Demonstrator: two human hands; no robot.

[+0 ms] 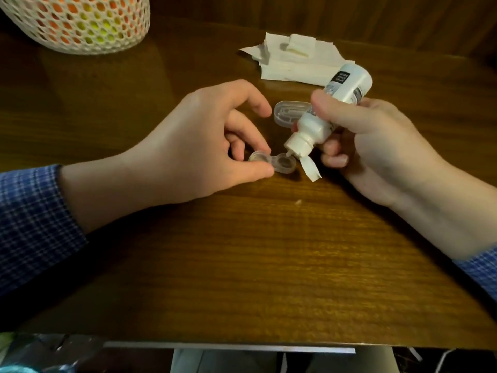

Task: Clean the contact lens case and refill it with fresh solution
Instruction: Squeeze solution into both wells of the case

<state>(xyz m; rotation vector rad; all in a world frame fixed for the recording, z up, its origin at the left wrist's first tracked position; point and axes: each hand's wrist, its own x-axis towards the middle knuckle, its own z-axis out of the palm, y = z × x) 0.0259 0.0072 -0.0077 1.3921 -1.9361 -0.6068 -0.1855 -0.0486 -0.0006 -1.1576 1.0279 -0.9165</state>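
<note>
Head view: the left hand [199, 135] comes in from the left edge of the frame, wrist resting on the wooden worktop [242, 251], thumb and fingers curled in a narrow grip that pinches the left well of the clear contact lens case [271, 164] at centre frame. The case sits on the worktop with both wells uncovered. The right hand [376, 146] enters from the right edge, fingers and thumb wrapped around the white solution bottle [322, 114], which is tilted nozzle-down toward lower left; its tip is at the right well, and the flip cap [310, 170] hangs open below. A clear lid [289, 113] lies just behind the bottle, partly hidden by it. Whether liquid flows is too small to tell. Folded tissues [298, 60] lie upper right; a white mesh basket [80, 22], cut off, stands upper left
</note>
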